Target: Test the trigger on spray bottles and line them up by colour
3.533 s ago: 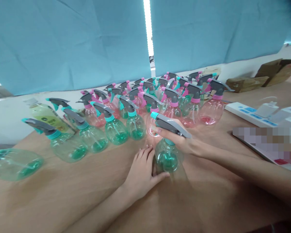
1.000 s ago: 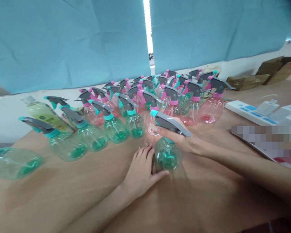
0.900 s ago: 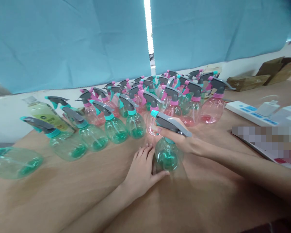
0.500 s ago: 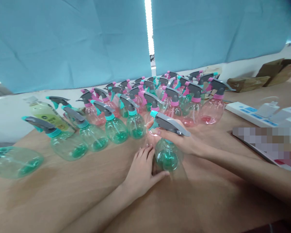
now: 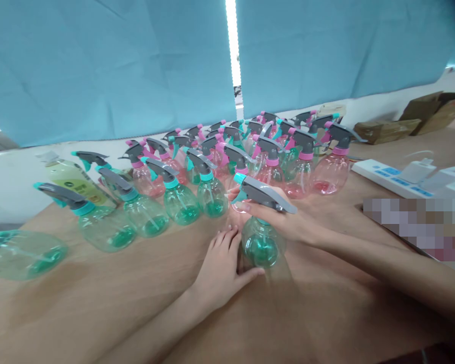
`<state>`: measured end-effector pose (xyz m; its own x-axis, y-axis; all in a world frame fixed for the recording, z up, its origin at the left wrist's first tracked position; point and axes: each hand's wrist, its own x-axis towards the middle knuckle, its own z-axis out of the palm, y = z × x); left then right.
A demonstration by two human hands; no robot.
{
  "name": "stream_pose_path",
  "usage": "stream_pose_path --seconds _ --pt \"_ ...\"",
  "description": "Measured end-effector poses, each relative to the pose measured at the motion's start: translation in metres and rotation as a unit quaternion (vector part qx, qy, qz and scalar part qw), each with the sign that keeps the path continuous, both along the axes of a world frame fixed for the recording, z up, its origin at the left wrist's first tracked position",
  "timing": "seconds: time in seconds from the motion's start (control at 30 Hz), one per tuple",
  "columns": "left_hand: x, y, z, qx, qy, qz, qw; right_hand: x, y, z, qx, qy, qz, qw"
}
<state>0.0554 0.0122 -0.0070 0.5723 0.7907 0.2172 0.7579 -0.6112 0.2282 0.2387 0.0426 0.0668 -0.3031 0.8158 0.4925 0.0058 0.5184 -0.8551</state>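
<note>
A clear green spray bottle (image 5: 263, 245) with a grey and turquoise trigger head stands upright in front of me. My right hand (image 5: 288, 217) is closed around its neck below the head, fingers toward the trigger. On the bottle's left, my left hand (image 5: 222, 268) lies on the table with fingers stretched and thumb apart; whether it touches the bottle I cannot tell. Just beyond my hands stand another green spray bottle (image 5: 213, 198) and, to its left, a second green spray bottle (image 5: 182, 205).
Several pink spray bottles (image 5: 330, 174) crowd the back of the wooden table (image 5: 144, 298). A bottle with a yellow-green label (image 5: 74, 179) is at the left. To the right lie a white power strip (image 5: 382, 178) with plugs and cardboard boxes (image 5: 387, 130).
</note>
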Motion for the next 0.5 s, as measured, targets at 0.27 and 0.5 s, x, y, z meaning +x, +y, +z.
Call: stream_pose_path --seconds 0.27,0.5 --pt "-0.0003 -0.0005 0.0010 0.000 -0.006 -0.003 1.000 0.0008 0.0009 -0.0024 0.019 -0.008 -0.018 1.000" --pt "0.0002 -0.0002 0.0005 -0.002 0.008 0.002 1.000 0.0012 0.0023 -0.0049 0.012 -0.003 0.000 1.000"
